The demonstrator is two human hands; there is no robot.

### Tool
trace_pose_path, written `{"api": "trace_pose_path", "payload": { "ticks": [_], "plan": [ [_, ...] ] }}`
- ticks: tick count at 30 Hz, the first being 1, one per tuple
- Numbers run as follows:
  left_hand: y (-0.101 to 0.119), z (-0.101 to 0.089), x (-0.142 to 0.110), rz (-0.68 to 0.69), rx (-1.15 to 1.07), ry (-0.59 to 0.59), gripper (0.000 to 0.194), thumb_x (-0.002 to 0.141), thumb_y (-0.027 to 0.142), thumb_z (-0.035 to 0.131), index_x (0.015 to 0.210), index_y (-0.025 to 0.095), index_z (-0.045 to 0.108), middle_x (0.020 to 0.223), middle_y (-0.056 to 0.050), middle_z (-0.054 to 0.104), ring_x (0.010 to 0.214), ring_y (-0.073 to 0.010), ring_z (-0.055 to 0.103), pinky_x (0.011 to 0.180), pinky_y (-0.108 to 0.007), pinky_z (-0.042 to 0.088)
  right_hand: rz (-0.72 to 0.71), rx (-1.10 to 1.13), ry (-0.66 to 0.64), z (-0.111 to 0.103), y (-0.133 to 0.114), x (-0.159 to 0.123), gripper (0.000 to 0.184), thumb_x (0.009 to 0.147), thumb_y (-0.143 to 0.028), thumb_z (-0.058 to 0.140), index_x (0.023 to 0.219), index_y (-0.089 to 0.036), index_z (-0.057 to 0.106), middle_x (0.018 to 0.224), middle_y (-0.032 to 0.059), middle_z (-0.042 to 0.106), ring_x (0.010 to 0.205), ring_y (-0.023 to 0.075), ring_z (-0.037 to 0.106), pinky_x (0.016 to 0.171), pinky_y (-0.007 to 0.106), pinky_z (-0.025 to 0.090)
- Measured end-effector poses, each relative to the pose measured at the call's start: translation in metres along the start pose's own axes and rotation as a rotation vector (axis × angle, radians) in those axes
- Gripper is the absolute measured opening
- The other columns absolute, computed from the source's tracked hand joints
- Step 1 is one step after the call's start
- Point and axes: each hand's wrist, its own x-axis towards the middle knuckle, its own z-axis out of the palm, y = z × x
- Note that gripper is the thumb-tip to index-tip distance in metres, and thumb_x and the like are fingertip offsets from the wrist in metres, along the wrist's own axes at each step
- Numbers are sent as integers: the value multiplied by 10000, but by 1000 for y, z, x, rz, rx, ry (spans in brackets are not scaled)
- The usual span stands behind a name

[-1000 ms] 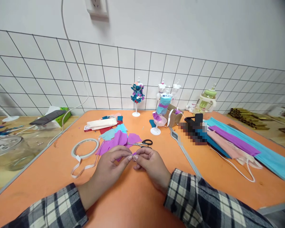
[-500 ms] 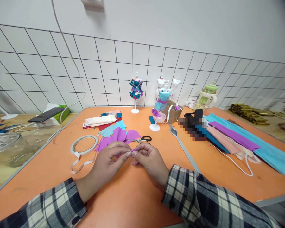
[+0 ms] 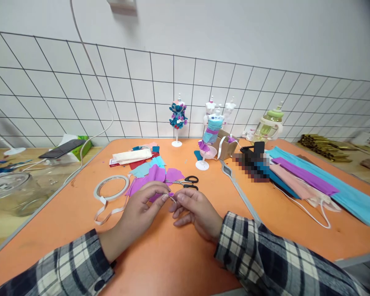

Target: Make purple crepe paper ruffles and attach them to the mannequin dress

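Note:
Above the orange table, my left hand point(image 3: 144, 209) is closed in a pinch on a small scrap of purple crepe paper point(image 3: 171, 194). A thin pale strip point(image 3: 173, 200) runs from that scrap toward my right hand point(image 3: 195, 209). The right thumb and forefinger are pinched at the strip's end, while the other fingers are loosely spread. Just beyond the hands lie black-handled scissors point(image 3: 189, 179) and a larger sheet of purple crepe paper point(image 3: 149, 179). To the left, a roll of white tape point(image 3: 96, 190) trails a loose tail onto the table.
Small white dress forms stand at the back, one in blue and purple paper point(image 3: 213, 129), another covered in teal flowers point(image 3: 178, 116). Folded crepe papers point(image 3: 305, 176) lie on the right. A green-lidded bottle point(image 3: 268, 125) is behind them. A white packet point(image 3: 132, 156) lies back left.
My right hand has shifted slightly away from the left, and its lower fingers have spread. A thin pale strip now shows between the hands. The view has moved a little.

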Motion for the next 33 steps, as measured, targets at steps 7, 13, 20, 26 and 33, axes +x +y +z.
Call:
{"api": "trace_pose_path", "payload": {
  "ticks": [7, 13, 20, 26, 33],
  "plan": [
    [-3, -2, -1, 31, -70, -64, 143, 943, 218, 512, 856, 219, 624, 965, -40, 661, 945, -175, 621, 841, -294, 492, 9, -112, -14, -1, -2, 1, 427, 656, -493, 808, 869, -163, 640, 748, 21, 687, 612, 108, 618, 520, 223, 554],
    [2, -6, 1, 13, -143, -152, 192, 962, 288, 498, 847, 207, 627, 875, -36, 661, 852, -171, 628, 785, -280, 498, 51, -220, -64, -5, -6, 2, 391, 643, -466, 811, 818, -166, 630, 695, -4, 644, 617, 116, 615, 513, 219, 536],
    [2, -21, 7, -132, -316, -613, 267, 908, 408, 576, 773, 191, 657, 772, -16, 656, 710, -149, 592, 678, -239, 483, -410, -835, -224, -12, -13, -1, 42, 789, -223, 667, 778, -189, 688, 721, -2, 665, 639, 110, 597, 584, 204, 480],
    [3, -23, 10, -180, -376, -772, 237, 883, 373, 614, 764, 191, 708, 742, -25, 691, 682, -148, 617, 645, -221, 486, -847, -1196, -379, -17, -11, -3, 161, 925, -261, 560, 855, -226, 701, 806, 16, 738, 731, 131, 658, 722, 241, 470],
    [5, -20, 8, -152, -311, -798, 213, 877, 340, 615, 759, 189, 709, 739, -29, 706, 695, -152, 642, 672, -230, 506, -918, -1382, -427, -22, -15, -8, 245, 978, -242, 467, 984, -265, 711, 927, 28, 747, 847, 147, 663, 749, 259, 463]
  ]
}}
